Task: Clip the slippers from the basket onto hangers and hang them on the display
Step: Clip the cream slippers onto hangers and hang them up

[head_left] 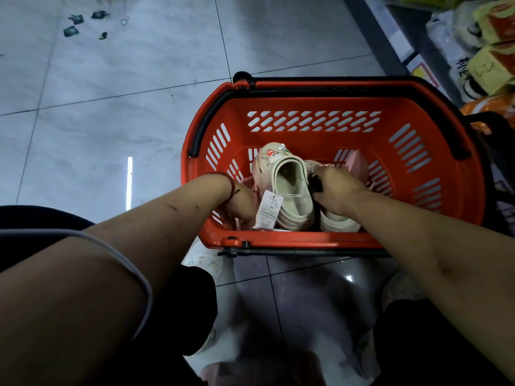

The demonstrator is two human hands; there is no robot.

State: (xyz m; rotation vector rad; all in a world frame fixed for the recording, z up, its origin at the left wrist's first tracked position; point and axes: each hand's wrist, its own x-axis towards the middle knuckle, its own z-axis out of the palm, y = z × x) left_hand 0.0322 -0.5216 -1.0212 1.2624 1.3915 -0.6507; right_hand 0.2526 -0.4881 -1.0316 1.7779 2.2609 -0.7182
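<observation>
A red plastic basket (320,107) stands on the tiled floor in front of me. Inside lies a cream clog-style slipper (289,185) with small charms on its toe, and a white price tag (269,208) hangs from it. Its mate (338,221) lies to the right, mostly under my right hand (337,188), which grips it together with a small black object, perhaps a clip. A pink slipper (359,165) shows behind. My left hand (241,204) reaches down inside the basket beside the tag; its fingers are hidden behind the wrist and the basket's near wall.
Store shelving with packaged goods (485,43) runs along the right edge. Dark scraps (73,23) litter the floor at top left. The basket's black handles (206,121) are folded down along the rim. My knees and white shoes are below the basket.
</observation>
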